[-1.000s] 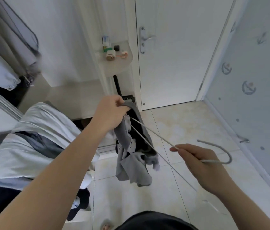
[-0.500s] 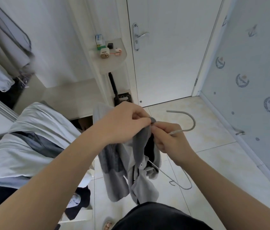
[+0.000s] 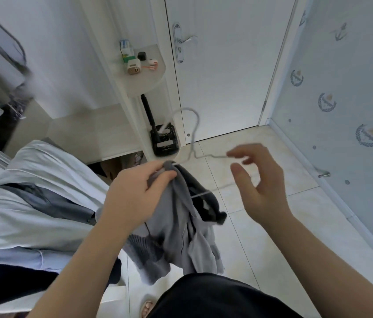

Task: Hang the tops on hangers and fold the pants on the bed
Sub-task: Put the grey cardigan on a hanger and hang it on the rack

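I see 2 hands in front of the camera, over the pale beige tiled floor point(image 3: 272, 237). The left hand point(image 3: 139, 196) is closed in a tight grip on a bunched fold of the grey knit top with darker ribbed trim point(image 3: 181, 228), which hangs down from that fist in loose folds, clear of the floor. The thin pale-grey wire hanger point(image 3: 192, 152) is threaded into the top: its hook stands up above the left fist, 1 shoulder arm runs right towards the right hand point(image 3: 263, 187), and its lower bar shows through the fabric.

The right hand is open, fingers spread and lightly curved. The wire ends right at its fingertips (blurred there, so I cannot tell whether they touch it), and it holds nothing firmly.

To the left lies a heap of white and grey clothes point(image 3: 43, 171), well apart from the top. Ahead stand a white door with a silver lever handle point(image 3: 226, 76) and a rounded white shelf point(image 3: 151, 81) carrying small items.
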A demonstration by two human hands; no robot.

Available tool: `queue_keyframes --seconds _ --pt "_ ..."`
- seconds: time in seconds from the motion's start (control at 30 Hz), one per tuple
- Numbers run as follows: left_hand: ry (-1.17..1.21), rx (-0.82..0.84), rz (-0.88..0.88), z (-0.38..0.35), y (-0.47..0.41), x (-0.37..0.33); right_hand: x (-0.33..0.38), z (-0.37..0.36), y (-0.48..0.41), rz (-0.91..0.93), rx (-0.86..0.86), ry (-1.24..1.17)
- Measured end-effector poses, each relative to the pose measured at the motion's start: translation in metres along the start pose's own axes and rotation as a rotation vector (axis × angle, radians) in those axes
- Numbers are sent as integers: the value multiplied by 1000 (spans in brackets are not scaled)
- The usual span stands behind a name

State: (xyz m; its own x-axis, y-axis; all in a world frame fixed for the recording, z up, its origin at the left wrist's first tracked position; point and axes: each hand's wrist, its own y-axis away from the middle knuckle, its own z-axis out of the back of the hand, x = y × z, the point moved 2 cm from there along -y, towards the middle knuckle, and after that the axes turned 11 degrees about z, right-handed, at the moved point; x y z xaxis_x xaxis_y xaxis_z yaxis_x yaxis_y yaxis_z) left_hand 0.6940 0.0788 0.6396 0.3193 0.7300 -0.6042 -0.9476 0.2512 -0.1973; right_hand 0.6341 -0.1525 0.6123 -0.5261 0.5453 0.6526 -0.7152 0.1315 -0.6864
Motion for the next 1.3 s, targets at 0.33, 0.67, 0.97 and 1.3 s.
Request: queue_keyframes --seconds 0.33,0.67,0.97,1.3 --pt "231 -162 164 -2 13 5 -22 -84 58 -281 666 -292" --pt "321 -134 229 10 25 30 -82 -82 90 -56 988 286" --pt "240 -86 261 34 32 56 -122 -22 28 133 775 559" --pt "165 -18 239 52 25 71 -118 0 -19 4 611 194"
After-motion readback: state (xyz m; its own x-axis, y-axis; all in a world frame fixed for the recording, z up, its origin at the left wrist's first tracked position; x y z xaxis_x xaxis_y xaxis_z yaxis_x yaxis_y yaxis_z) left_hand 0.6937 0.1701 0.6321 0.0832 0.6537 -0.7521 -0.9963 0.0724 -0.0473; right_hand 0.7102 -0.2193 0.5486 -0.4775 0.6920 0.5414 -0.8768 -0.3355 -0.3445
